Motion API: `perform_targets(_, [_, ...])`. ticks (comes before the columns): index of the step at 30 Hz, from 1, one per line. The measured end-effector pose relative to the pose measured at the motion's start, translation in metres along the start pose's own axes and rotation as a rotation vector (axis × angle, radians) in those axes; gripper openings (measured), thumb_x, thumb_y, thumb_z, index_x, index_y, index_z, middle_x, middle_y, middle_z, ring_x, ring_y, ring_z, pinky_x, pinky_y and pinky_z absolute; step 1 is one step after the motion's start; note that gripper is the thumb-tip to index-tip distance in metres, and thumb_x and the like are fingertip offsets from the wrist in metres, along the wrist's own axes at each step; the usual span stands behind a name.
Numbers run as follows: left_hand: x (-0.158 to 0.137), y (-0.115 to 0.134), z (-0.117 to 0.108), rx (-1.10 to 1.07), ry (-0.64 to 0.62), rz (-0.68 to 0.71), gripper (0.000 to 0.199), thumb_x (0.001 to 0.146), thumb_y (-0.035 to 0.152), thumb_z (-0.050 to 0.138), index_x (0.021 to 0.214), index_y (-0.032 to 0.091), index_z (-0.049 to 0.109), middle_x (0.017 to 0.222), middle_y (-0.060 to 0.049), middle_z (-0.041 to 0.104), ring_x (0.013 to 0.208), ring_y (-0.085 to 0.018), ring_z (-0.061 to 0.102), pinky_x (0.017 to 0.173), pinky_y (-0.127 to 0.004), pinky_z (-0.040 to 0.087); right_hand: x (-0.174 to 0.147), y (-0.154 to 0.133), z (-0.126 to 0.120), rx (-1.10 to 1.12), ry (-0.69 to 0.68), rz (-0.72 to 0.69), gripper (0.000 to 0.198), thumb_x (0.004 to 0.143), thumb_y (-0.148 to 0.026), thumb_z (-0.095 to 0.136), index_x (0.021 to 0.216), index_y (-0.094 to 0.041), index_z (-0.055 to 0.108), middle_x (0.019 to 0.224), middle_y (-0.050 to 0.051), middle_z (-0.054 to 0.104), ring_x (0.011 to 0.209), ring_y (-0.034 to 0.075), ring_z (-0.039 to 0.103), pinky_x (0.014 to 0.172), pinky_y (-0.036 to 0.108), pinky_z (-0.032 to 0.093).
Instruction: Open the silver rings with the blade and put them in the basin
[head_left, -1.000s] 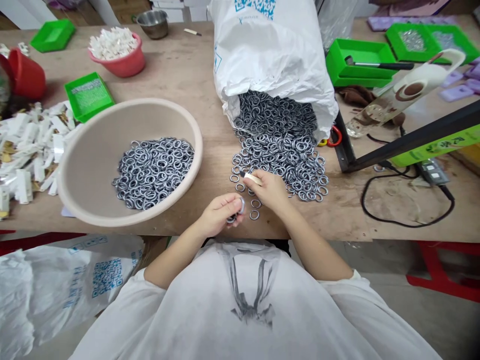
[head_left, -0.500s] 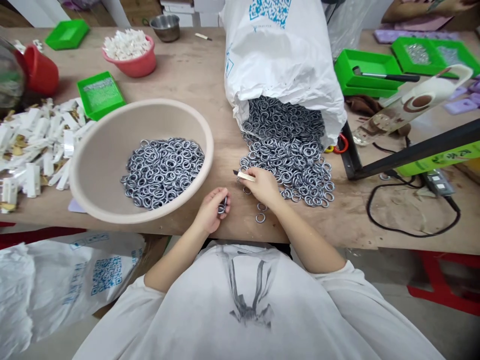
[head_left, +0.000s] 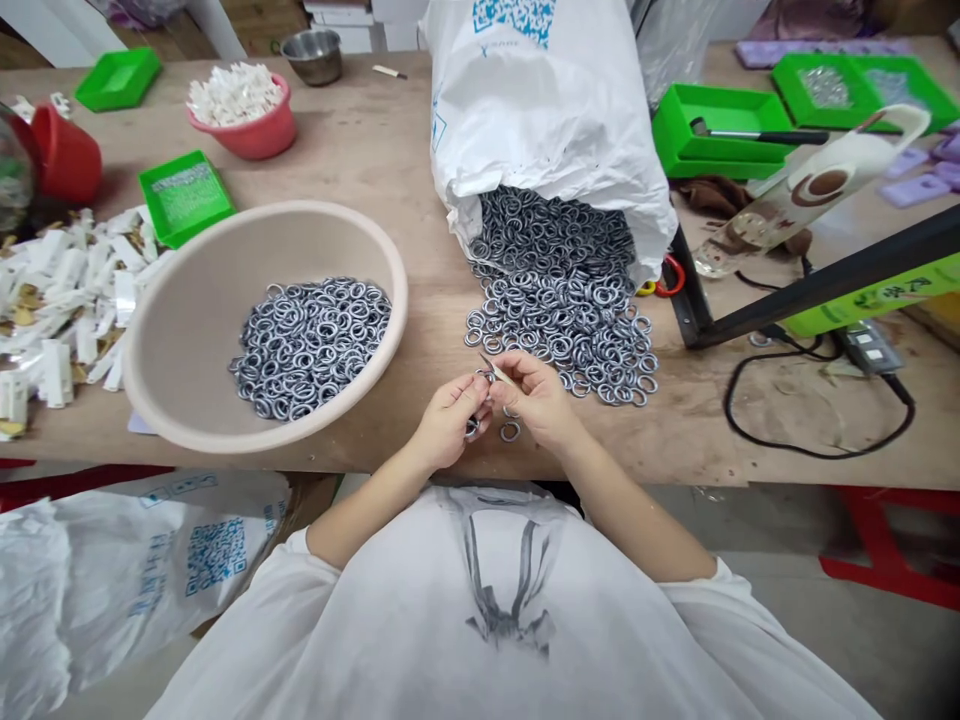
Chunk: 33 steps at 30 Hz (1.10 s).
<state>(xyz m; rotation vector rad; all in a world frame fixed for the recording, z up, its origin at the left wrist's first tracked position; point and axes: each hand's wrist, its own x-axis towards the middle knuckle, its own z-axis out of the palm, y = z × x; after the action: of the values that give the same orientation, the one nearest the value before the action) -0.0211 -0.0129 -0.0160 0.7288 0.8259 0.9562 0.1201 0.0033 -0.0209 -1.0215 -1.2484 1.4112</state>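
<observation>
My left hand (head_left: 448, 425) is closed on dark grey rings (head_left: 472, 428), one pinched at the fingertips and at least one more lower in the fingers. Close against it, my right hand (head_left: 546, 408) grips a small knife (head_left: 502, 375) by its pale handle. The dark blade tip meets the pinched ring, partly covered by fingers. Just beyond the hands, a heap of rings (head_left: 562, 315) spills from a white sack (head_left: 551, 120). A loose ring (head_left: 510, 431) lies beside my right hand. More rings fill the bottom of a large beige basin (head_left: 180, 330) at left.
White clips (head_left: 56, 370) are piled left of the basin. A pink bowl (head_left: 259, 140), green trays (head_left: 187, 230) and a metal bowl (head_left: 313, 75) stand farther back. On the right are a black metal frame (head_left: 825, 285), a cable (head_left: 727, 400) and a bottle (head_left: 832, 185).
My right hand has moved back from the heap's edge with the knife. My left hand has moved right and up, and the two now meet at a ring. The view has shifted slightly.
</observation>
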Motion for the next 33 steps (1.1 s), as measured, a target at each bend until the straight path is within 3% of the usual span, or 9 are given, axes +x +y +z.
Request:
perform_targets(4, [-0.004,0.010,0.006,-0.051,-0.033,-0.077,0.047,0.074,0.054,0.076,0.069,0.017,0.049,0.055,0.006,0.037,0.042,-0.004,0.035,0.036,-0.015,0.022,-0.001,-0.008,-0.010,-0.180,0.049,-0.061,0.046,0.082,-0.067,0.062,0.083,-0.022,0.061,0.074,0.000,0.061,0.068,0.014,0.056,0.066,0.028,0.047])
perform_targets(9, [-0.006,0.013,0.007,-0.074,0.013,-0.088,0.046,0.071,0.052,0.078,0.070,0.018,0.046,0.055,0.007,0.039,0.042,-0.005,0.039,0.035,-0.014,0.023,-0.017,-0.015,-0.012,-0.675,0.048,-0.297,0.045,0.092,-0.061,0.052,0.075,-0.020,0.063,0.066,0.001,0.060,0.063,0.014,0.052,0.061,0.028,0.036])
perform_targets(13, [-0.006,0.013,0.006,-0.059,0.023,-0.094,0.046,0.072,0.052,0.076,0.071,0.018,0.044,0.054,0.008,0.039,0.040,-0.005,0.038,0.035,-0.014,0.023,-0.022,-0.017,-0.011,-0.752,0.012,-0.356,0.048,0.095,-0.059,0.049,0.071,-0.019,0.063,0.065,0.001,0.060,0.061,0.013,0.052,0.059,0.027,0.033])
perform_targets(19, [-0.005,0.014,0.000,-0.074,-0.006,-0.102,0.045,0.070,0.048,0.078,0.070,0.019,0.044,0.054,0.008,0.040,0.039,-0.004,0.037,0.034,-0.013,0.022,-0.019,-0.011,-0.008,-0.765,-0.019,-0.298,0.052,0.094,-0.061,0.047,0.066,-0.020,0.060,0.059,0.000,0.055,0.059,0.012,0.049,0.058,0.026,0.031])
perform_targets(24, [-0.015,0.009,-0.007,-0.064,-0.111,-0.154,0.046,0.074,0.052,0.076,0.065,0.016,0.047,0.052,0.006,0.040,0.039,-0.005,0.039,0.034,-0.014,0.024,0.005,0.010,-0.018,-0.774,0.186,-0.078,0.050,0.095,-0.059,0.045,0.072,-0.020,0.064,0.054,-0.002,0.052,0.054,0.013,0.046,0.056,0.026,0.031])
perform_targets(26, [-0.018,0.008,-0.011,-0.069,-0.118,-0.167,0.045,0.075,0.050,0.075,0.064,0.016,0.049,0.052,0.006,0.040,0.040,-0.006,0.041,0.034,-0.015,0.026,0.015,0.014,-0.023,-0.876,0.219,0.011,0.047,0.095,-0.058,0.047,0.079,-0.020,0.069,0.059,-0.001,0.058,0.058,0.014,0.051,0.057,0.026,0.032])
perform_targets(30, [-0.017,0.011,-0.025,-0.092,0.011,-0.143,0.027,0.076,0.038,0.074,0.084,0.014,0.062,0.058,0.004,0.049,0.043,-0.006,0.044,0.034,-0.015,0.030,0.026,0.013,-0.018,-1.199,0.057,0.039,0.035,0.088,-0.053,0.063,0.109,-0.026,0.073,0.100,0.005,0.072,0.085,0.022,0.064,0.066,0.028,0.037])
perform_targets(33, [-0.015,0.013,-0.036,-0.114,0.109,-0.129,0.028,0.071,0.023,0.069,0.097,0.017,0.063,0.065,0.003,0.056,0.046,-0.008,0.047,0.034,-0.014,0.030,0.029,0.014,-0.008,-1.336,-0.057,0.071,0.030,0.087,-0.048,0.067,0.110,-0.029,0.074,0.105,0.006,0.070,0.088,0.023,0.066,0.066,0.030,0.038])
